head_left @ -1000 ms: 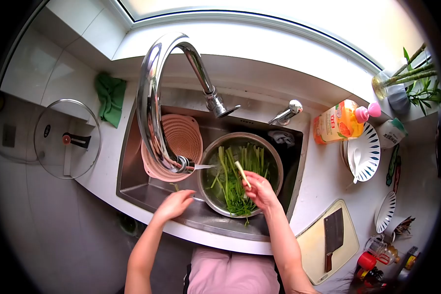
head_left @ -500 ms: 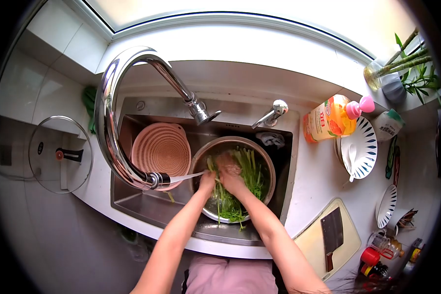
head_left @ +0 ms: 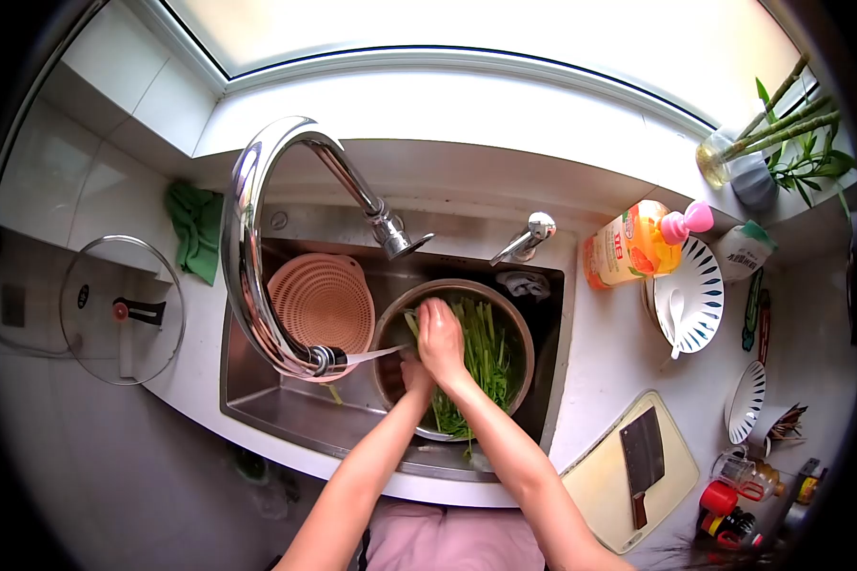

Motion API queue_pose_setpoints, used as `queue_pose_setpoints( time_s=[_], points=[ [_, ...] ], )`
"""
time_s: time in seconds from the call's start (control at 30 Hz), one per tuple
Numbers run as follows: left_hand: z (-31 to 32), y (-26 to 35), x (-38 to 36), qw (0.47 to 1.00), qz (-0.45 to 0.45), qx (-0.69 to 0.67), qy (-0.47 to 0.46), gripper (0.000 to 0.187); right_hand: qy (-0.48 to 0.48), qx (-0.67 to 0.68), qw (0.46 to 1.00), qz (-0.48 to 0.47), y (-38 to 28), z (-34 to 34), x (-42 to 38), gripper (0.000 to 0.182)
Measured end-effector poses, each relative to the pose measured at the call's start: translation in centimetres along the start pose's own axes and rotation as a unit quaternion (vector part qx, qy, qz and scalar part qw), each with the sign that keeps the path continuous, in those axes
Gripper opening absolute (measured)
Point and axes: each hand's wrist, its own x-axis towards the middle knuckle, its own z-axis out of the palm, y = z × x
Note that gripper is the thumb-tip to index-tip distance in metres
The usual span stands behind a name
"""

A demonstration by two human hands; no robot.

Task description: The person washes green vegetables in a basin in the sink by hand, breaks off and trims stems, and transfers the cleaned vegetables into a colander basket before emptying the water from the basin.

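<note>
A metal basin (head_left: 528, 335) of long-stemmed leafy greens (head_left: 490, 357) stands in the right half of the sink. Over its left side is my right hand (head_left: 441, 338), back up and fingers pressed together around some of the stalks. Just below it, my left hand (head_left: 415, 374) is closed on the stalks at the basin's left side; its fingers are partly hidden by the right hand. Water runs from the chrome faucet (head_left: 243, 228) in a thin stream (head_left: 381, 353) that falls beside my hands. Stalk ends show just left of my right fingers.
A pink colander (head_left: 322, 300) sits in the sink's left half. To the right are an orange soap bottle (head_left: 628, 249), a patterned bowl (head_left: 703, 305), and a cleaver (head_left: 644, 457) on a cutting board (head_left: 590, 485). A green cloth (head_left: 196, 233) and a glass lid (head_left: 162, 328) are at left.
My right hand has come up out of the water and moved over the left one. My left hand is lower. The view has shifted slightly, showing more of the green cloth.
</note>
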Motion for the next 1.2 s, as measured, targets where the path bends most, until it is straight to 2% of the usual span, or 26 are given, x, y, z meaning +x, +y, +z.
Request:
queue_pose_setpoints(
  time_s=[0.03, 0.1, 0.13, 0.17, 0.23, 0.27, 0.3, 0.37, 0.43, 0.47, 0.5, 0.57, 0.63, 0.7, 0.73, 0.77, 0.83, 0.9, 0.93, 0.97, 1.03, 1.07, 1.1, 1.17, 1.2],
  points=[
    [0.7, 5.2, -3.5, 0.951, 0.098, 0.293, 0.009, 0.054, 0.028, 0.028, 0.999, -0.036, -1.3, -0.2, 1.9, 0.008],
    [1.3, 15.4, -9.3, 0.975, 0.004, 0.218, 0.047, 0.056, 0.047, 0.022, 0.996, -0.078, -4.2, -1.1, 5.9, 0.008],
    [0.7, 17.0, -9.5, 0.975, 0.031, 0.219, -0.03, 0.057, 0.054, 0.04, 0.993, -0.094, -4.9, -1.2, 7.7, 0.008],
    [1.3, 11.6, -7.4, 0.956, 0.133, 0.262, -0.02, 0.056, 0.061, 0.058, 0.99, -0.11, -5.2, -1.3, 8.8, 0.008],
    [-0.5, 10.9, -5.4, 0.94, 0.135, 0.305, -0.075, 0.056, 0.027, 0.06, 0.992, -0.105, -3.7, -1.9, 8.7, 0.007],
    [-1.7, 11.0, -4.9, 0.926, 0.165, 0.334, -0.059, 0.057, 0.014, 0.061, 0.993, -0.105, -2.7, -2.4, 7.9, 0.008],
    [-1.9, 11.2, -4.9, 0.942, 0.157, 0.297, 0.026, 0.06, 0.002, 0.063, 0.992, -0.107, -1.6, -2.9, 7.2, 0.01],
    [-2.1, 12.7, -5.8, 0.953, 0.065, 0.276, 0.11, 0.061, 0.004, 0.059, 0.998, -0.001, 1.5, -3.2, 4.0, 0.012],
    [0.4, 14.0, -8.5, 0.903, 0.119, 0.374, 0.177, 0.057, -0.019, 0.025, 0.998, 0.056, 4.4, -2.9, 0.7, 0.014],
    [0.7, 13.4, -9.0, 0.886, 0.176, 0.405, 0.14, 0.051, -0.027, 0.018, 0.997, 0.064, 5.3, -2.5, -0.8, 0.014],
    [0.3, 12.8, -8.3, 0.886, 0.175, 0.406, 0.14, 0.051, -0.036, 0.011, 0.997, 0.072, 5.5, -2.4, -1.8, 0.014],
    [-2.0, 11.9, -5.8, 0.755, 0.295, 0.586, -0.005, 0.047, -0.07, 0.022, 0.994, 0.078, 5.4, -1.8, -3.4, 0.015],
    [-2.2, 13.0, -5.4, 0.755, 0.283, 0.592, -0.01, 0.047, -0.116, 0.053, 0.988, 0.088, 5.2, -1.4, -4.3, 0.015],
    [0.2, 14.6, -7.1, 0.872, 0.113, 0.454, 0.143, 0.05, -0.1, 0.079, 0.984, 0.127, 5.2, -1.1, -4.5, 0.017],
    [1.9, 12.6, -7.3, 0.849, 0.165, 0.463, 0.196, 0.055, -0.099, 0.079, 0.984, 0.127, 5.3, -1.1, -4.5, 0.017],
    [2.1, 11.1, -8.3, 0.795, 0.291, 0.499, 0.187, 0.06, -0.073, 0.065, 0.984, 0.151, 5.4, -1.3, -4.6, 0.018],
    [0.6, 10.6, -7.3, 0.767, 0.335, 0.543, 0.074, 0.065, -0.046, 0.05, 0.983, 0.171, 6.2, -1.9, -4.7, 0.02],
    [-2.0, 15.0, -6.9, 0.859, 0.203, 0.471, 0.002, 0.071, -0.017, -0.024, 0.985, 0.168, 7.7, -2.9, -5.6, 0.02],
    [-2.2, 16.1, -7.0, 0.915, 0.145, 0.373, 0.053, 0.071, -0.016, -0.038, 0.981, 0.187, 7.9, -3.5, -5.9, 0.021],
    [-2.2, 15.2, -6.2, 0.915, 0.145, 0.373, 0.053, 0.071, -0.015, -0.038, 0.981, 0.187, 8.1, -3.7, -6.1, 0.021],
    [-1.6, 11.9, -3.5, 0.98, 0.065, 0.185, -0.025, 0.059, -0.039, -0.007, 0.969, 0.242, 8.4, -3.6, -6.7, 0.022],
    [-1.6, 11.1, -3.5, 0.992, 0.068, -0.01, -0.108, 0.048, -0.045, 0.019, 0.971, 0.235, 8.6, -3.0, -7.0, 0.024],
    [-2.1, 12.8, -4.4, 0.992, 0.071, -0.007, -0.107, 0.048, -0.043, 0.023, 0.971, 0.235, 8.3, -2.7, -6.8, 0.024],
    [-3.6, 17.3, -7.8, 0.969, -0.052, -0.148, -0.19, 0.041, -0.047, 0.048, 0.974, 0.219, 7.8, -2.3, -7.2, 0.024],
    [-4.3, 17.5, -8.2, 0.96, -0.042, -0.177, -0.215, 0.038, -0.059, 0.046, 0.972, 0.222, 7.8, -2.2, -7.4, 0.033]
  ],
)
